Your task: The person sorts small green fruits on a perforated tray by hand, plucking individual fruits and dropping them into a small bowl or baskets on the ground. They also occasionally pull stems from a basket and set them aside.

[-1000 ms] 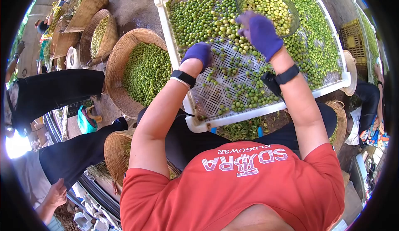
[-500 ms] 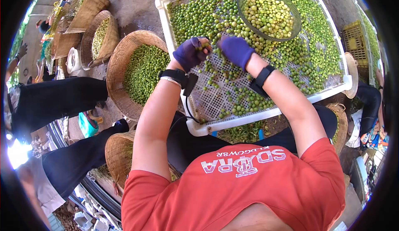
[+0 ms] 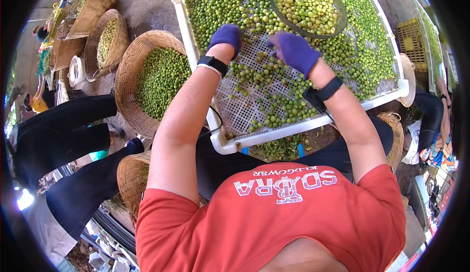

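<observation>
My left hand [image 3: 226, 39], in a purple glove, is over the left part of a white perforated tray [image 3: 240, 120]. Its back faces me and hides the fingers, so what it may hold does not show. My right hand [image 3: 296, 53], gloved alike, is just below a mesh bowl [image 3: 342, 20] of yellowish fruit [image 3: 306, 8]. Its fingers point left, bent and a little apart, with nothing seen in them. Small round green fruit [image 3: 254, 74] lies scattered between and below my hands. More green fruit [image 3: 210, 10] covers the tray's far side.
A wicker basket [image 3: 125, 76] of green fruit [image 3: 164, 83] stands left of the tray. Further baskets [image 3: 117, 42] stand behind it, near a white bucket [image 3: 76, 71]. A person's dark-trousered legs [image 3: 63, 120] are at left. A yellow crate [image 3: 411, 44] is at right.
My hands have moved apart. The left, which showed green fruit in its fingers, has turned back-up and risen; the right has shifted right. The whole view has shifted slightly.
</observation>
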A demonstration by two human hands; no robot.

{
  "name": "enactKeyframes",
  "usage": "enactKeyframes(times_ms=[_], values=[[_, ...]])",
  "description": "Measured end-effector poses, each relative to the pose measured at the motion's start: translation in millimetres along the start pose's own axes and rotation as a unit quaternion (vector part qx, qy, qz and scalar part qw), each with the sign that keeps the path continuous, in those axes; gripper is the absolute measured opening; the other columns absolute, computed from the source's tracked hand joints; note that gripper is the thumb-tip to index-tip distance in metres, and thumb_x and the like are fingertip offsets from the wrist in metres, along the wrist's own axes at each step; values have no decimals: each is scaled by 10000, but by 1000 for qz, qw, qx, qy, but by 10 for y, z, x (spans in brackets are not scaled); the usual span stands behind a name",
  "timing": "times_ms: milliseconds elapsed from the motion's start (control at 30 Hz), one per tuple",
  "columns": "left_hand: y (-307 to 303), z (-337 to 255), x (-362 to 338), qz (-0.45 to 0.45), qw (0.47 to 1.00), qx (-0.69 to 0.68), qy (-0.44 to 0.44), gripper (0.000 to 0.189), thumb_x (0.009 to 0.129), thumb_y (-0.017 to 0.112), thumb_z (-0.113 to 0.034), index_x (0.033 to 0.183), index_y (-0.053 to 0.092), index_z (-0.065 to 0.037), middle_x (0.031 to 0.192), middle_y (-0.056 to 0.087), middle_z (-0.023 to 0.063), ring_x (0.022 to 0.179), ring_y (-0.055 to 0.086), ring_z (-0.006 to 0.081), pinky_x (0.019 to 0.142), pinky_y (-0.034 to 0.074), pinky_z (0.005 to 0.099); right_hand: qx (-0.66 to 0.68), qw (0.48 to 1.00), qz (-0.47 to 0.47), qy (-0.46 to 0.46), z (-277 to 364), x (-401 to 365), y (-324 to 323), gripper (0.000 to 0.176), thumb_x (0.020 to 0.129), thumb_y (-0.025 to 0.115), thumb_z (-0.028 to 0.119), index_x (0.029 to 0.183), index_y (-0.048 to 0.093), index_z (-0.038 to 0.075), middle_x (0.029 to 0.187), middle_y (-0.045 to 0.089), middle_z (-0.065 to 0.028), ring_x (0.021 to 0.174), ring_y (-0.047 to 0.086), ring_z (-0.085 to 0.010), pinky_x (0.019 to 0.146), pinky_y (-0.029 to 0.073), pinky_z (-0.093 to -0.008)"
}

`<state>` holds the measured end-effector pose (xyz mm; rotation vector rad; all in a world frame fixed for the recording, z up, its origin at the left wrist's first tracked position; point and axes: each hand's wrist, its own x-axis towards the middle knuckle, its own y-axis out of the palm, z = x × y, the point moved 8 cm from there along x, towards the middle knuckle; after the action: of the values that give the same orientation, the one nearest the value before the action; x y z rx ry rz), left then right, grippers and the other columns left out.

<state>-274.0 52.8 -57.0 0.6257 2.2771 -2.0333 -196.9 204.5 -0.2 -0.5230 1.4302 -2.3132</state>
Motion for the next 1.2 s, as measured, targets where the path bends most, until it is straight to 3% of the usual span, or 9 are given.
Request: enactKeyframes(times_ms=[233,400,533,633,700,800,933,967,1200], values=[[-50,-32,-243,14,1000,20,-3,215,819,525,-74,947,692,-34,1039,651,202,973,636,346,839,518,418,-58,997,-37,-45,267,44,257,253,784,575,90,1036,588,104,1001,614,-127,927,617,-305,774,503,-413],[-27,10,-375,47,999,14,10,194,811,555,-106,935,684,-30,1042,647,200,982,629,351,852,516,424,-126,989,63,-48,280,187,612,174,827,510,69,923,649,110,941,645,-134,858,653,-301,731,524,-425],[9,15,-415,2,999,17,40,196,813,546,-101,943,678,-36,1040,640,207,981,626,353,847,516,420,21,998,4,-65,145,126,250,154,820,549,100,942,640,77,899,646,-151,873,636,-336,782,508,-424],[35,71,-358,-13,999,-18,44,187,794,559,-120,917,676,-42,993,652,196,940,630,363,825,519,417,43,997,-66,26,-92,122,-537,365,728,694,101,1082,612,71,1020,620,-160,932,616,-323,782,508,-411],[-33,61,-370,30,998,-59,9,232,763,605,-170,952,688,-64,974,668,181,919,646,337,820,522,384,-116,973,-194,39,-135,30,-960,526,739,700,129,1241,542,113,1176,571,-188,1000,586,-344,842,487,-417],[34,261,-323,13,957,-277,-81,222,788,654,-151,989,695,-67,842,704,94,720,655,189,701,518,303,-100,983,-153,24,-71,-52,-978,404,751,680,127,1140,575,102,1065,591,-166,929,597,-347,785,493,-419],[52,-17,-425,16,936,-351,2,271,827,674,-179,1076,683,-73,851,702,45,657,609,89,661,509,269,-43,998,-39,-30,23,-221,-183,214,773,632,128,983,602,101,903,594,-142,848,618,-332,711,501,-423],[-26,-199,-599,82,912,-399,-42,252,840,663,-174,1073,684,-80,843,703,49,673,622,100,676,511,264,-60,998,-6,-27,48,-255,-23,204,767,633,115,968,602,98,890,590,-143,850,618,-335,713,501,-426],[258,-698,-516,46,980,-92,170,283,706,639,-119,981,700,-142,947,664,176,878,648,343,788,522,412,-39,999,21,20,-97,-371,284,349,719,714,134,1037,579,82,972,563,-155,902,581,-351,758,483,-433]])
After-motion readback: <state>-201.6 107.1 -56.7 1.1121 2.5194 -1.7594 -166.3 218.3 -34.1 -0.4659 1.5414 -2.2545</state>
